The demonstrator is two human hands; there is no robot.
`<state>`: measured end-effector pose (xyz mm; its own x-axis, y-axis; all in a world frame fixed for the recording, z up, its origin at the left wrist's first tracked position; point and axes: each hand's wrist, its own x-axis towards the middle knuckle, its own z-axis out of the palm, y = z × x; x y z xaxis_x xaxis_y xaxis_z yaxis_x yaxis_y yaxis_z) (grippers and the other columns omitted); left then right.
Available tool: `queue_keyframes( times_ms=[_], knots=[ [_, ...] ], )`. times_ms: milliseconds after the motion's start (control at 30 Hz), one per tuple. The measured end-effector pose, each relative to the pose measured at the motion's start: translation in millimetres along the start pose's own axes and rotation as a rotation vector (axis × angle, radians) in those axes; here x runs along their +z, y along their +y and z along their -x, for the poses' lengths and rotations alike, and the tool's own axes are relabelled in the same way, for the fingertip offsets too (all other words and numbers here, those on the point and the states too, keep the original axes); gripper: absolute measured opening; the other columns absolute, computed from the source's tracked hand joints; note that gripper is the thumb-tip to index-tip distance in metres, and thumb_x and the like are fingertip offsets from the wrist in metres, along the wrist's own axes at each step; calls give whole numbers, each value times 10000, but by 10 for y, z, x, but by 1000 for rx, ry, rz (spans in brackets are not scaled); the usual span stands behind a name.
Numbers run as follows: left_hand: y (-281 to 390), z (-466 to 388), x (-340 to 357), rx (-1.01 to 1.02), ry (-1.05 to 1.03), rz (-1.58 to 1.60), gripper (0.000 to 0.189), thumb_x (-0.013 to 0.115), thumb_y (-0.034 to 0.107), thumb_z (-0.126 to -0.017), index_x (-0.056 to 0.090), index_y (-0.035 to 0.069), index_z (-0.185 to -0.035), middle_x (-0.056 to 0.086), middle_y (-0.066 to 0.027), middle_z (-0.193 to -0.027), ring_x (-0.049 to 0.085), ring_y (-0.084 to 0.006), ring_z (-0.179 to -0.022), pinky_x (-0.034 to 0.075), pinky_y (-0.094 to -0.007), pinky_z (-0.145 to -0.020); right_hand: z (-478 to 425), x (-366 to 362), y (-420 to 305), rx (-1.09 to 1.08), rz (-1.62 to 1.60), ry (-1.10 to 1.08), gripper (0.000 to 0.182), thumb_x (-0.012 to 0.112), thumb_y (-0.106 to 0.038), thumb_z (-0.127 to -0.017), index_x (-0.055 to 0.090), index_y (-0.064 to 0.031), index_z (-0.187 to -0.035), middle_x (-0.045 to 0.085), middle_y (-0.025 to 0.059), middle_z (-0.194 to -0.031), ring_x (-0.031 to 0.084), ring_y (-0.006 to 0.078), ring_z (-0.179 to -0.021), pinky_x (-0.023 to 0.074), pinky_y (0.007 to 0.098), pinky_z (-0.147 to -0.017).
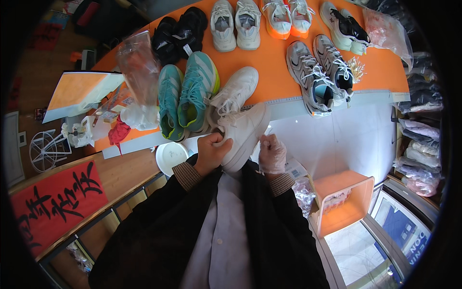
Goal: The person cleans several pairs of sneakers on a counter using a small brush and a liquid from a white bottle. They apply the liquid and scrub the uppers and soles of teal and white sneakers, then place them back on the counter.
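Observation:
My left hand (213, 151) grips a white lace-up sneaker (243, 135) near its heel, thumb over the collar, and holds it tilted in front of my body. My right hand (272, 153), in a thin clear plastic glove, is closed beside the sole; whether it pinches something small cannot be told. The other white sneaker (242, 85) lies on the orange counter (267, 76), just beyond the held one and partly hidden by it. A pair of teal running shoes (198, 90) with yellow-green edges stands to the left of it.
Silver-grey sneakers (312, 76) stand at the counter's right front. White sneakers (223, 27), orange-soled shoes (285, 16), black-and-white shoes (341, 27) and black footwear (180, 34) line the back. Plastic bags (139, 68) and a red cloth (119, 133) lie left. An orange bin (344, 206) is below right.

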<state>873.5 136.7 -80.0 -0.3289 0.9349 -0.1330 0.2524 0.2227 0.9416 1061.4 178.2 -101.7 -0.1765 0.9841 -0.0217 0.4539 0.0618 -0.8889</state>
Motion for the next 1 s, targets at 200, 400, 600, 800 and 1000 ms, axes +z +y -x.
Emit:
queue_keyframes(
  times_ms=[200,400,600,800,1000],
  knots=[
    [5,22,15,58,-29,-29,365,703,123,-742,413,5,-553,357,-11,-499,330,-67,-496,297,-284,-458,-45,17,106,48,61,73,72,554,-65,-874,521,-61,-811,550,175,-638,563,387,-614,437,438,-552],
    [-17,46,-3,30,-42,-60,376,708,136,-737,413,8,-541,355,-20,-487,323,-71,-485,287,-288,-448,215,22,-73,-107,-47,-45,67,530,-85,-885,506,-50,-833,549,164,-654,549,416,-635,448,445,-593],
    [-153,24,-22,80,-61,-47,366,706,135,-730,419,7,-542,355,-34,-474,319,-84,-462,285,-292,-439,-424,63,356,243,-56,137,248,577,-160,-910,449,-20,-751,403,121,-589,353,196,-553,388,319,-531],
    [-73,44,-24,103,-83,-107,354,705,131,-730,430,-1,-551,369,-39,-490,333,-77,-495,296,-287,-453,-964,98,828,414,-138,16,285,572,-181,-920,451,-36,-707,373,14,-613,339,115,-596,346,273,-542],
    [-90,46,-47,-6,-45,-38,341,705,124,-732,444,-15,-563,381,-31,-501,343,-71,-510,305,-285,-466,-387,111,619,296,-296,78,315,585,-174,-926,425,-62,-679,342,-46,-623,300,64,-608,295,238,-532]
  ],
)
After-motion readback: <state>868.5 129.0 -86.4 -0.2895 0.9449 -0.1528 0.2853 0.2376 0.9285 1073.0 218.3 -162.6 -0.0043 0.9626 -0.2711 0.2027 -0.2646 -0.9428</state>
